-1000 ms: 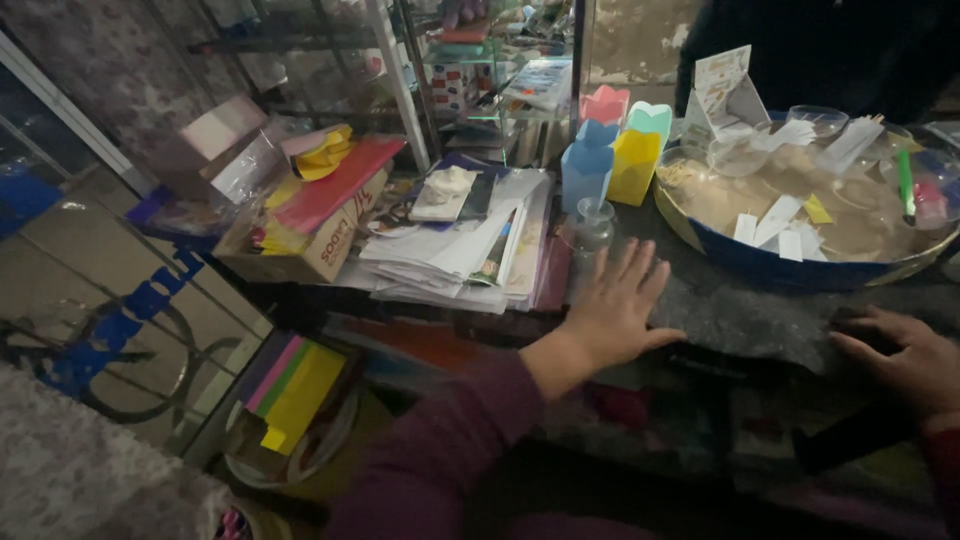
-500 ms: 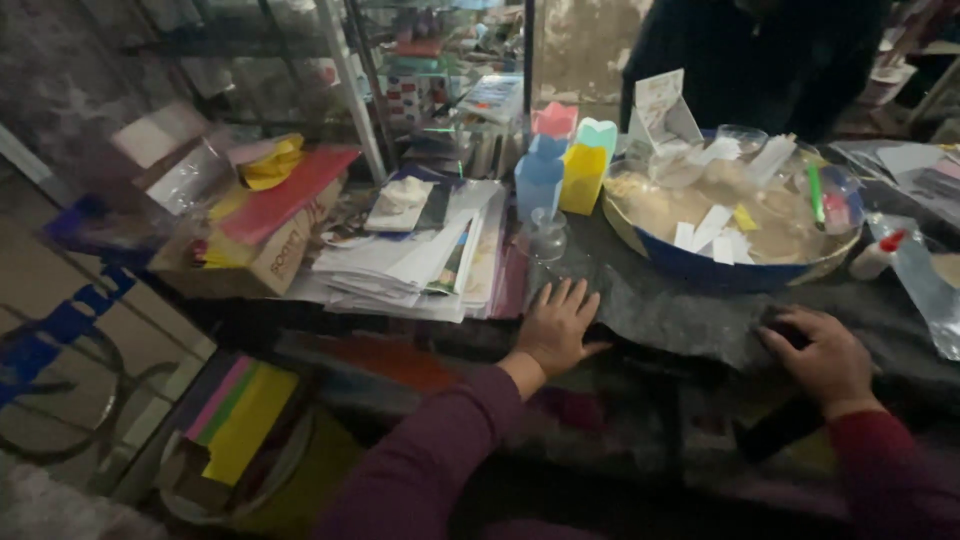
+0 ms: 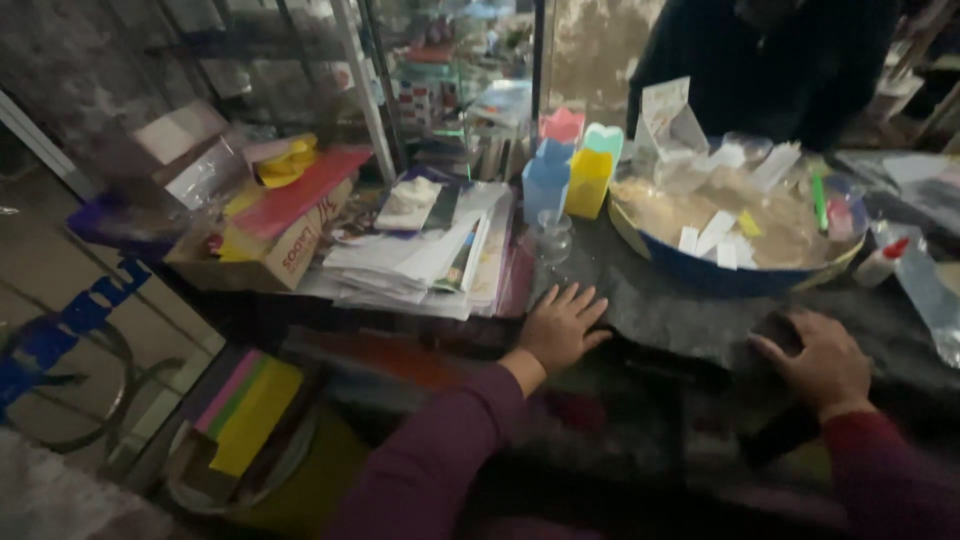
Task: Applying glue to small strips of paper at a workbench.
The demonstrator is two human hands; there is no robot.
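Observation:
My left hand (image 3: 561, 326) lies flat, fingers apart, on the dark grey cloth (image 3: 690, 310) that covers the counter, near its front edge. My right hand (image 3: 818, 360) rests palm down on the same cloth further right, fingers slightly curled over a dark patch; whether it grips anything is unclear. Both sleeves are maroon. Just beyond my left hand stands a small clear glass bottle (image 3: 551, 236). Behind my right hand sits a wide blue-rimmed basin (image 3: 720, 276) with pale powder, paper slips and clear cups in it.
A stack of papers and booklets (image 3: 430, 255) and a cardboard box with coloured sheets (image 3: 280, 240) lie left. Blue, yellow, pink and teal cups (image 3: 570, 165) stand behind. A person in dark clothes (image 3: 780, 60) stands across. A glue bottle (image 3: 880, 262) lies right.
My left hand has slid back toward the counter's front edge and my right hand has come further onto the cloth; the view has shifted right and back.

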